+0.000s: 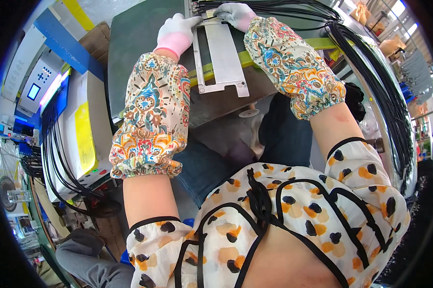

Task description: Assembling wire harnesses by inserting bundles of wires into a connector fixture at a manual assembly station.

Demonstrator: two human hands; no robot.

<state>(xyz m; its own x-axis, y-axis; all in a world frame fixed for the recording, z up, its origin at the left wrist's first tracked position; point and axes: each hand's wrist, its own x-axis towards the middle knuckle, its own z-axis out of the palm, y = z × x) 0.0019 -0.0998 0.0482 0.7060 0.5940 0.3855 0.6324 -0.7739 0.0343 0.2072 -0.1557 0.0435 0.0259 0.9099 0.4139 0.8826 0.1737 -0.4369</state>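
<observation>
Both my hands wear white gloves with pink cuffs and meet at the far end of a long metal fixture [226, 53]. My left hand [178, 31] is closed at the fixture's left rail, its fingertips pointing right. From the right, my right hand [235, 15] is closed too, with its fingertips pinched above the fixture. A short dark length of what looks like black cable [209, 18] spans the gap between the two sets of fingertips. The gloves partly hide its ends. Patterned sleeve covers run up both my forearms.
The fixture lies on a dark green work table [139, 43], its near end jutting past the yellow-green edge strip [255, 60]. Bundled black cables [370, 72] run across the back and down the right. At left stands a white machine [84, 129] with cables hanging from it.
</observation>
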